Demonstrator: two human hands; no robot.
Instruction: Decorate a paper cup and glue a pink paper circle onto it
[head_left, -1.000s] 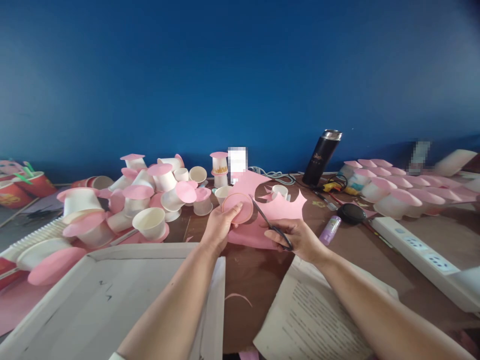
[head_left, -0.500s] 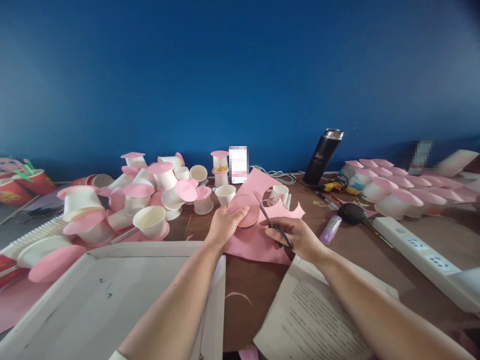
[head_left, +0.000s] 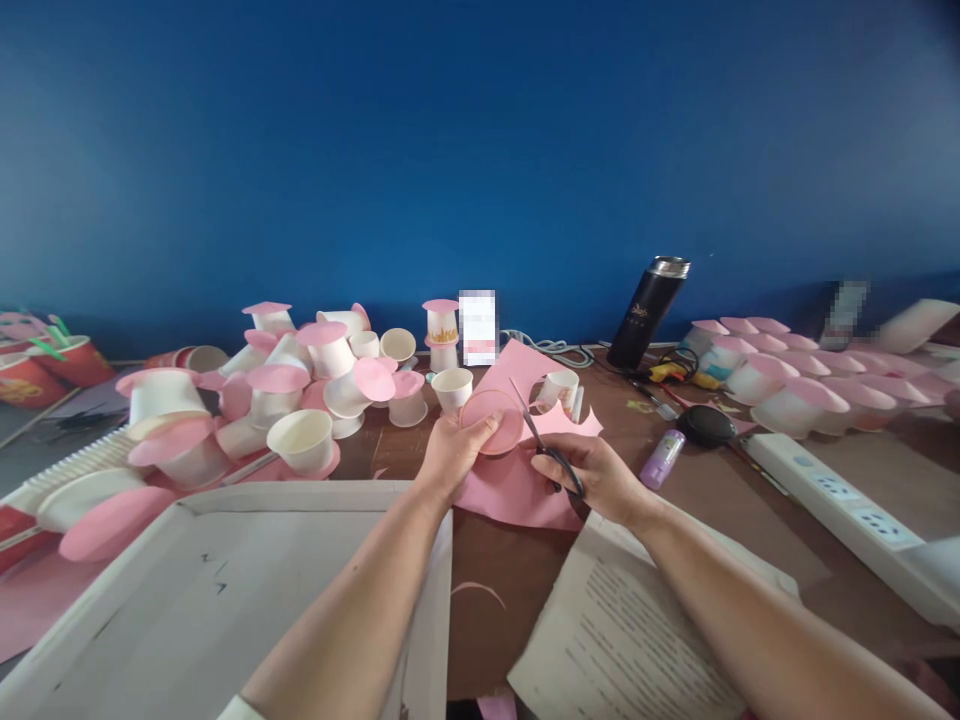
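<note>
My left hand (head_left: 454,455) pinches a round disc (head_left: 504,415) with its thumb on top. The disc looks pinkish with a thin reddish rim; whether it is clear or pink itself I cannot tell. Below and behind it lies a pink paper sheet (head_left: 487,500) with curved cuts in its right side. In my right hand (head_left: 600,475) are dark-handled scissors (head_left: 536,430), the blades pointing up beside the disc's right edge. A jagged pink offcut (head_left: 566,422) sits just above that hand. Behind the disc stands a white paper cup (head_left: 452,388).
Paper cups with pink discs (head_left: 277,395) crowd the left; more stand at right (head_left: 814,390). A white tray (head_left: 277,492) lies front left, a printed sheet (head_left: 630,630) front right. Also around are a black flask (head_left: 645,315), a purple glue stick (head_left: 663,458) and a power strip (head_left: 832,500).
The disc and my left hand have shifted very slightly right, along with the whole view. The jagged offcut has moved a little left; the scissors stay by the disc's right edge.
</note>
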